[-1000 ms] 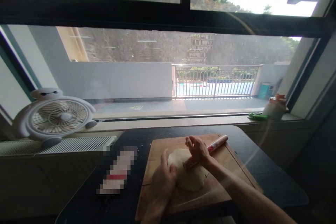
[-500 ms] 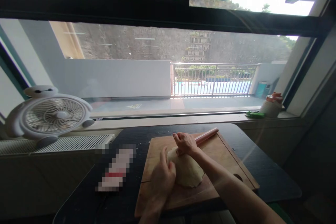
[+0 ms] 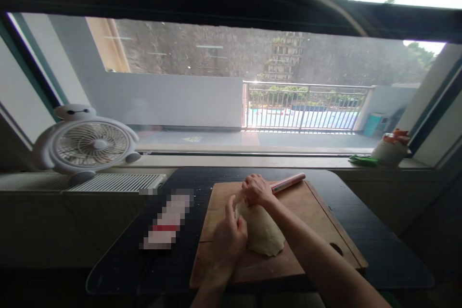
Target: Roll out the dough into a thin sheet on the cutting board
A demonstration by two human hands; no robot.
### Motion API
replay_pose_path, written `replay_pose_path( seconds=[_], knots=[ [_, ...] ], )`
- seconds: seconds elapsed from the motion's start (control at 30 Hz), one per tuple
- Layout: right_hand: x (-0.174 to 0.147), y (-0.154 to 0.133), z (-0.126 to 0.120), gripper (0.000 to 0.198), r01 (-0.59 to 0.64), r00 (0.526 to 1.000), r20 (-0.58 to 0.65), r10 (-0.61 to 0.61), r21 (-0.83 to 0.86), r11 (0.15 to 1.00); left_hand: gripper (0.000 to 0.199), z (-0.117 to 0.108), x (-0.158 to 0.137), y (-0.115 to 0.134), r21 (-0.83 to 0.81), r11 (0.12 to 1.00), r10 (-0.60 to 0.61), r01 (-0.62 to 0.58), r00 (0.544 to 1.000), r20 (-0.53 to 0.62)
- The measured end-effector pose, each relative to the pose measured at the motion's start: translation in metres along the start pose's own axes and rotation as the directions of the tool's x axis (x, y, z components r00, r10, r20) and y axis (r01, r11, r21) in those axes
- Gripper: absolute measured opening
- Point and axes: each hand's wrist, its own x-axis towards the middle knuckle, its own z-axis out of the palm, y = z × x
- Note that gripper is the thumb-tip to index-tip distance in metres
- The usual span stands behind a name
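Observation:
A pale slab of dough (image 3: 265, 233) lies on a wooden cutting board (image 3: 314, 221), its near edge uneven. My left hand (image 3: 231, 231) is cupped along the dough's left side, fingers stretched upward and thumb apart. At the far end of the dough, my right hand (image 3: 257, 189) has its fingers curled down over the dough's edge; the fingertips are partly hidden. Just beyond that hand, a pinkish rolling pin (image 3: 288, 183) lies slanted across the board's far side, its near part hidden by the hand.
A dark table (image 3: 382, 245) carries the board. Left of it lies a pixelated pale object with a red band (image 3: 166, 227). A white fan (image 3: 96, 144) stands on a radiator (image 3: 119, 183). A pot (image 3: 391, 149) and a green item (image 3: 363, 160) sit on the windowsill (image 3: 252, 161).
The view has shifted, so most things sit farther right in it. My right hand's fingers have curled further over the dough's far edge. My left hand keeps its place beside the dough.

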Motion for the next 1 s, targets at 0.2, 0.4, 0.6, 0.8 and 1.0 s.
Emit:
replay_pose_path(
  seconds=[0.2, 0.4, 0.6, 0.8, 1.0],
  knots=[
    [-0.035, 0.012, 0.009, 0.037, 0.133, 0.977, -0.159, -0.142, -0.066, 0.989, 0.056, 0.004, 0.000, -0.002, -0.007, 1.000, 0.025, -0.025, 0.999, -0.046],
    [0.018, -0.001, 0.015, 0.039, 0.079, 0.997, -0.013, -0.080, -0.041, 0.996, 0.056, 0.003, 0.001, -0.004, -0.063, 0.998, 0.029, -0.029, 1.000, 0.003],
    [0.015, -0.001, 0.011, 0.041, 0.075, 0.997, 0.017, -0.075, -0.052, 0.996, 0.056, 0.002, 0.000, -0.002, -0.022, 0.999, 0.043, -0.044, 0.999, -0.025],
    [-0.027, 0.005, 0.008, 0.041, 0.083, 0.992, -0.087, -0.090, -0.084, 0.993, 0.058, 0.004, 0.000, -0.003, 0.004, 1.000, 0.019, -0.019, 0.999, -0.036],
    [0.021, -0.003, 0.018, 0.039, 0.057, 0.998, 0.002, -0.057, -0.049, 0.997, 0.062, 0.007, 0.005, -0.006, -0.046, 0.999, -0.004, 0.004, 1.000, -0.002]
  ],
)
